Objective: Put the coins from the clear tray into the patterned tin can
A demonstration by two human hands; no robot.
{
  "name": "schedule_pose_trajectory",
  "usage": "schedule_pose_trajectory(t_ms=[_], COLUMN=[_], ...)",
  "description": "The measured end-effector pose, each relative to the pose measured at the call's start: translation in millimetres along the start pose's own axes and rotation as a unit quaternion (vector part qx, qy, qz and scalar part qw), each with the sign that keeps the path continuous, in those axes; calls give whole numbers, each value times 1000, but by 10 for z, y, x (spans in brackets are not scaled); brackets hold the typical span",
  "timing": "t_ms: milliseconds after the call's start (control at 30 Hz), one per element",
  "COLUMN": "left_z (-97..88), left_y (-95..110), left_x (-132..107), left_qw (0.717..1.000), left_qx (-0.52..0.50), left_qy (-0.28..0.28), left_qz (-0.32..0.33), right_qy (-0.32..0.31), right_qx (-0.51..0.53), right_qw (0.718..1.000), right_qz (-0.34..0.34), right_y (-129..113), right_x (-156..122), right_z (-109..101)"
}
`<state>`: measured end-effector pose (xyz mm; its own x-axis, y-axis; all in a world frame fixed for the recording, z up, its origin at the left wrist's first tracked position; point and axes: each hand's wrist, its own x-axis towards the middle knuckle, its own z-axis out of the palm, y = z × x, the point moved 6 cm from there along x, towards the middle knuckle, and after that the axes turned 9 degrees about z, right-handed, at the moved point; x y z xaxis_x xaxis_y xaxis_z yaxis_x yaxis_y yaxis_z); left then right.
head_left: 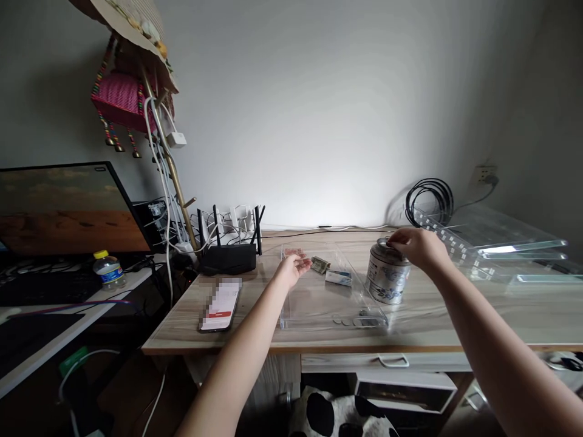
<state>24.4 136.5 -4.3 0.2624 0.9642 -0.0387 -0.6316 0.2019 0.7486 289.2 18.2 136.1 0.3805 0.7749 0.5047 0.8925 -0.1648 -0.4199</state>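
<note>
My left hand point(294, 271) is over a clear acrylic tray point(310, 309), palm turned partly up and fingers stretched out and apart. Just beyond its fingertips lies a reddish banknote point(294, 251); whether they touch it I cannot tell. A greenish folded banknote point(321, 265) and a blue-and-white folded piece point(338, 278) rest to the right in the tray. Several coins point(345, 322) lie along its near edge. Beside the tray stands a silver tin point(387, 280) with a blue pattern. My right hand point(421, 247) is on its top, fingers pinched at the lid point(381, 245), partly hiding it.
A phone point(222, 303) lies left of the tray, with a black router point(228, 258) behind it. Clear acrylic panels point(514, 252) and a coiled black cable point(429, 203) are at the right. A bottle point(108, 271) and a monitor point(68, 209) stand on the left desk.
</note>
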Motion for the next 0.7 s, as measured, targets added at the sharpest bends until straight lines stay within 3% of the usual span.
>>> schedule_pose_trajectory(t_ms=[100,167,233,300,333,400,467,533,633,700], left_z=[19,37,78,159,205,274,301,304,315,338], left_y=[0,14,18,-6,-25,-55,-66,-69,-94,-104], left_x=[-34,-68,-118,-187,-227,-291,-314,-309,-314,-327], left_qw=[1000,999,997,990,983,969,964,964,957,950], left_qx=[22,28,33,36,38,38,33,25,27,41], left_qy=[-9,-20,-49,-111,-148,-207,-230,-233,-250,-270], left_qz=[-12,-21,-43,-80,-101,-129,-132,-128,-144,-151], right_qy=[-124,-152,-75,32,39,-74,-166,-196,-188,-175], right_qx=[19,-5,-23,-1,15,16,-16,-35,-35,-27], right_qw=[992,988,997,998,996,985,962,952,956,961], right_qz=[8,0,-19,-51,-76,-153,-215,-231,-221,-214], right_y=[199,142,-64,-384,-570,-965,-1270,-1433,-1465,-1370], right_x=[260,278,184,-35,-171,-454,-699,-823,-843,-790], right_z=[161,200,125,72,140,503,898,1177,1284,1136])
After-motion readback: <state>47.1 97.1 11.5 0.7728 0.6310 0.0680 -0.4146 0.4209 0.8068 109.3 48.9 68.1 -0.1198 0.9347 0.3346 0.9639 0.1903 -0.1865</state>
